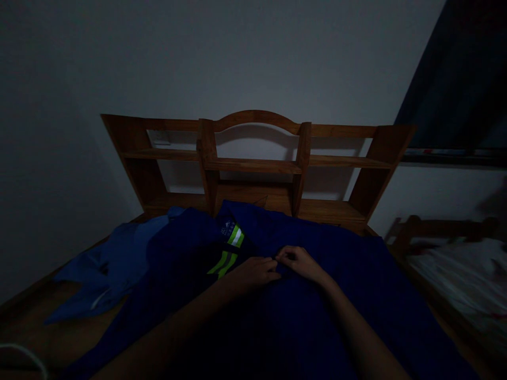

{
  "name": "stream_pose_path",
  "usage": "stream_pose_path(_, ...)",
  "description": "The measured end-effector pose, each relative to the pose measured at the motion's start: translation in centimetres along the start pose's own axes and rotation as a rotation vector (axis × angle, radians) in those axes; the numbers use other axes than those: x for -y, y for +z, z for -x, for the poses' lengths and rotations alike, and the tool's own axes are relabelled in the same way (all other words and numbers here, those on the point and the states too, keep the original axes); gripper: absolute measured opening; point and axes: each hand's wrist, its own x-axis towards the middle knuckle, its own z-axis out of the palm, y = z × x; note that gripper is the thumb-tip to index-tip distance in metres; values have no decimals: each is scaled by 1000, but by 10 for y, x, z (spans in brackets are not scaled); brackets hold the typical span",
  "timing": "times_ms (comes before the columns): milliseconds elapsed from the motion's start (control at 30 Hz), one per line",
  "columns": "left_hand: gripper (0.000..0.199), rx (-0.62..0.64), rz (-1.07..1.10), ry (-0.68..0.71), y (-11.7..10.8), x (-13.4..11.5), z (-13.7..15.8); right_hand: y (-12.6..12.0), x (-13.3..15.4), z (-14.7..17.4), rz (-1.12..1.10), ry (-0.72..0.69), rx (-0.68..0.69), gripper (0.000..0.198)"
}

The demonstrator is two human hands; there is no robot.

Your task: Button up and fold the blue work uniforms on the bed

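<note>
A dark blue work jacket (317, 316) lies spread over the desk, its collar toward the shelf. Yellow-green and silver reflective strips (232, 248) show on it left of centre, beside a small printed label. Both hands meet near the jacket's middle, below the collar. My left hand (257, 270) is closed, fingertips pinching the jacket's cloth. Just right of it, my right hand (299, 261) pinches the same spot with thumb and forefinger. Any small fastener between the fingertips is too dark to make out.
Behind the jacket stands a wooden shelf unit (253, 166) against a grey wall. A lighter blue garment (119, 258) lies crumpled at the left. A pale cord (24, 348) curves at the lower left. Farther right are a whitish plastic-like heap (467, 269) and a dark curtain (459, 79).
</note>
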Motion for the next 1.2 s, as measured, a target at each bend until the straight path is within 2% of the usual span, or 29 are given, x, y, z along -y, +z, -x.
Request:
stream_pose_path(433,17,-15,-64,85,-3,1,3,1,-3,-1,33,11,-1,26)
stream_pose_path(833,15,25,-119,16,-8,-5,2,0,1,0,35,-13,-2,24)
stream_pose_path(1200,13,-7,-90,-1,-6,-5,1,2,0,0,0,-13,-5,21)
